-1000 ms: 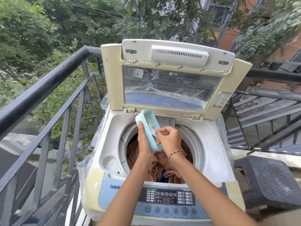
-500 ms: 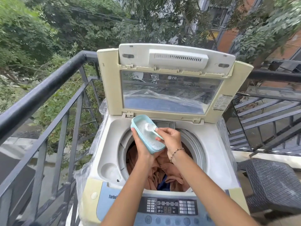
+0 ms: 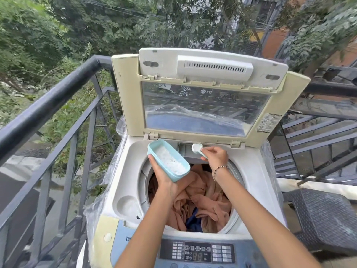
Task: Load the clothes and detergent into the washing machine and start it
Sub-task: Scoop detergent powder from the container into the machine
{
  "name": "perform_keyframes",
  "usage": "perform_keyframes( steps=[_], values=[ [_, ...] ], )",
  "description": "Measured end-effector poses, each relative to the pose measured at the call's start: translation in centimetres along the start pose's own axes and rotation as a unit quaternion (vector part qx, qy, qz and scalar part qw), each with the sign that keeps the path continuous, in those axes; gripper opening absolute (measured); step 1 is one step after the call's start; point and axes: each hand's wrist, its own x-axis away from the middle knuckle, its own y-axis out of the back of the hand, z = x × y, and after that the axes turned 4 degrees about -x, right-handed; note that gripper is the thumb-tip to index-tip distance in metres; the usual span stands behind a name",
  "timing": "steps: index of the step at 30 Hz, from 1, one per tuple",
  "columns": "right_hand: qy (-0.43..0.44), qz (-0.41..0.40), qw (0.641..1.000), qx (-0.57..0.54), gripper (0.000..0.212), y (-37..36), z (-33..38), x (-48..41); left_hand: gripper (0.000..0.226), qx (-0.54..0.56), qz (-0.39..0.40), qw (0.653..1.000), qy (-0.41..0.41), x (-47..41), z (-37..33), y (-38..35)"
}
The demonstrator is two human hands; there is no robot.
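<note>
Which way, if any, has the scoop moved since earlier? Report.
Yes. The scoop left the blue container and moved right, over the dispenser recess.

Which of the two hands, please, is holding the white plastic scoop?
The right hand, pinching the white plastic scoop; the left hand grips the light-blue plastic powder tub.

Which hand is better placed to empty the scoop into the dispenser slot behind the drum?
Right. The right hand already pinches the scoop at the dispenser slot; the left hand only holds the powder container beside it.
</note>
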Motion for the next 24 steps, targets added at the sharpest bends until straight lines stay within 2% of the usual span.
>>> perform_keyframes(
  steps=[3,7,10,13,15,17,20,22,24],
  values=[
    [0.034,-0.018,0.994,0.099,0.006,-0.3,-1.6,-1.1,0.057,0.002,-0.003,1.0,0.004,0.2,0.0,-0.2],
    [0.114,0.007,0.968,0.224,0.012,-0.9,-2.5,-1.8,0.053,0.009,-0.015,1.0,0.01,0.5,0.1,-0.5],
    [0.193,0.017,0.929,0.316,0.007,-1.3,-2.9,-2.2,0.054,0.01,-0.017,1.0,0.008,0.5,0.1,-0.4],
    [0.276,0.054,0.867,0.412,0.009,-1.3,-3.1,-2.2,0.055,0.004,-0.008,1.0,0.012,0.3,0.2,-0.4],
    [0.303,0.054,0.853,0.421,0.009,-1.1,-3.3,-2.3,0.055,-0.009,-0.001,1.0,0.015,0.3,0.3,-0.3],
    [0.268,0.023,0.89,0.367,0.007,-0.9,-3.4,-2.3,0.056,-0.018,0.003,1.0,0.016,0.3,0.2,-0.3],
    [0.107,-0.039,0.976,0.187,0.005,-0.6,-2.9,-2.0,0.056,-0.021,0.01,1.0,0.016,0.2,0.1,-0.2],
    [0.015,-0.057,0.997,0.059,0.004,-0.1,-2.7,-2.0,0.056,-0.019,0.013,1.0,0.019,0.2,0.2,-0.2],
    [-0.028,-0.053,0.998,-0.033,0.011,0.5,-2.5,-1.9,0.057,-0.019,0.013,0.999,0.027,0.1,0.3,-0.2]
  ],
)
